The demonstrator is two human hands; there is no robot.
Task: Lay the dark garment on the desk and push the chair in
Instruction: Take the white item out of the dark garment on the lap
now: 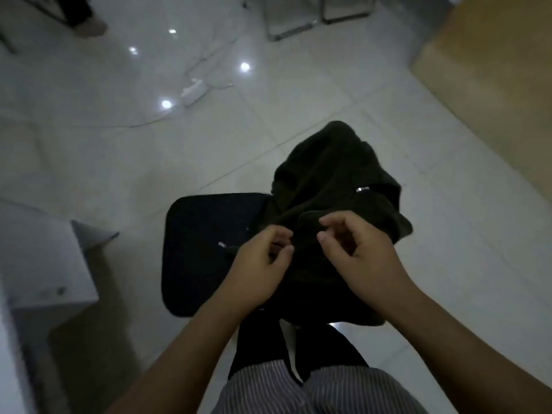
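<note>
A dark olive garment lies bunched over the right side of a black chair seat and spills past its edge. My left hand pinches the garment's near edge, fingers curled on the cloth. My right hand is beside it, fingers bent over the fabric; whether it grips the cloth is unclear. A wooden desk fills the upper right corner, apart from the chair.
White furniture stands at the left. A white power strip with cables lies on the tiled floor beyond the chair. Metal chair legs stand at the top. Someone's foot is at the top left.
</note>
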